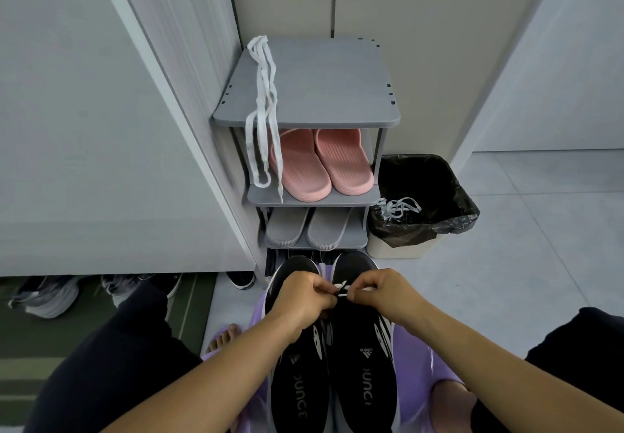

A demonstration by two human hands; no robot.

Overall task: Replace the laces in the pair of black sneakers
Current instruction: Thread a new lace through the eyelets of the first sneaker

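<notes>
Two black sneakers stand side by side on a purple stool (418,361) in front of me, the left sneaker (299,395) and the right sneaker (363,368), toes pointing away. Over the right sneaker's front eyelets, my left hand (304,297) and my right hand (385,292) each pinch a white lace (341,289) between fingertips. A bundle of white laces (263,111) hangs over the left edge of the grey shoe rack's top shelf (324,88). More white laces (400,208) lie on the rim of the bin.
The grey rack holds pink slippers (320,165) and grey slippers (307,230) on lower shelves. A bin with a black liner (422,203) stands right of the rack. Other shoes (44,294) sit under the cabinet at left. Grey tiled floor lies at right.
</notes>
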